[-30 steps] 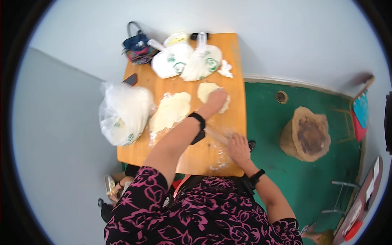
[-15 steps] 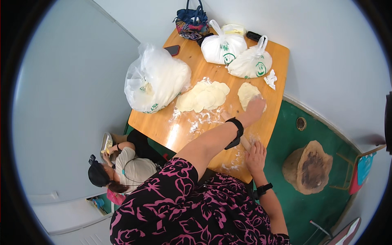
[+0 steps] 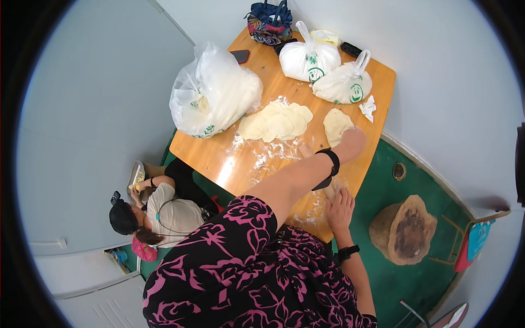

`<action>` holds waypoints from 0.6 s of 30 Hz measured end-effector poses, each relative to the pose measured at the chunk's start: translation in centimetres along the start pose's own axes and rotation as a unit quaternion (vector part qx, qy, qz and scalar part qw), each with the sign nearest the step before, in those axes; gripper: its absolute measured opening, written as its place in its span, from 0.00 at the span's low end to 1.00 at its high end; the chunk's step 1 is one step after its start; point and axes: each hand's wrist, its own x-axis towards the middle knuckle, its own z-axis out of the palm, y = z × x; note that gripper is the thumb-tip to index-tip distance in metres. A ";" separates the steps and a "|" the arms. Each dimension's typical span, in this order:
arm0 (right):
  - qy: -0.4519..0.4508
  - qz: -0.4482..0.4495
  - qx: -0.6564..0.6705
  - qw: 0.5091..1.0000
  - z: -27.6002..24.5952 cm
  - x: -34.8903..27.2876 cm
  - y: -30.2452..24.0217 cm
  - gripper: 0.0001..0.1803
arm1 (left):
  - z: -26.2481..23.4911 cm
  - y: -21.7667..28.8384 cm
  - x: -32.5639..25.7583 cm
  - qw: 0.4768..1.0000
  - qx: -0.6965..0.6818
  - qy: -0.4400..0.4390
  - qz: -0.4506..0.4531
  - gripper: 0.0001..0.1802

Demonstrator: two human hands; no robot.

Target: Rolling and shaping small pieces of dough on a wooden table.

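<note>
My left arm reaches across the table, and my left hand (image 3: 351, 143) is closed at the near right edge of a pale lump of dough (image 3: 337, 123); its fingertips are hidden. A wooden rolling pin (image 3: 329, 192) lies slantwise beneath my left forearm, which covers its middle. Over the pin's near end my right hand (image 3: 341, 209) rests with bent fingers, close to the table's right edge. Left of the lump, thin round dough wrappers (image 3: 280, 124) overlap in a floury pile.
On the wooden table (image 3: 208, 157) stand a large plastic bag (image 3: 216, 93), two tied white bags (image 3: 310, 60), a phone (image 3: 240, 56), a crumpled tissue (image 3: 368, 109) and a patterned handbag (image 3: 269, 23). Another person (image 3: 174, 210) sits at left with a tray (image 3: 136, 177). A stump (image 3: 404, 229) stands at right.
The whole view has shifted slightly. My left hand has drawn back a little toward the dough's near right edge, uncovering more of the lump. My right hand stays on the rolling pin.
</note>
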 end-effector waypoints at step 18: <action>-0.006 0.019 0.017 1.000 0.2 -0.1 1.0 0.24 | -5.0 -6.7 2.6 0.920 -0.276 -0.250 0.119 0.21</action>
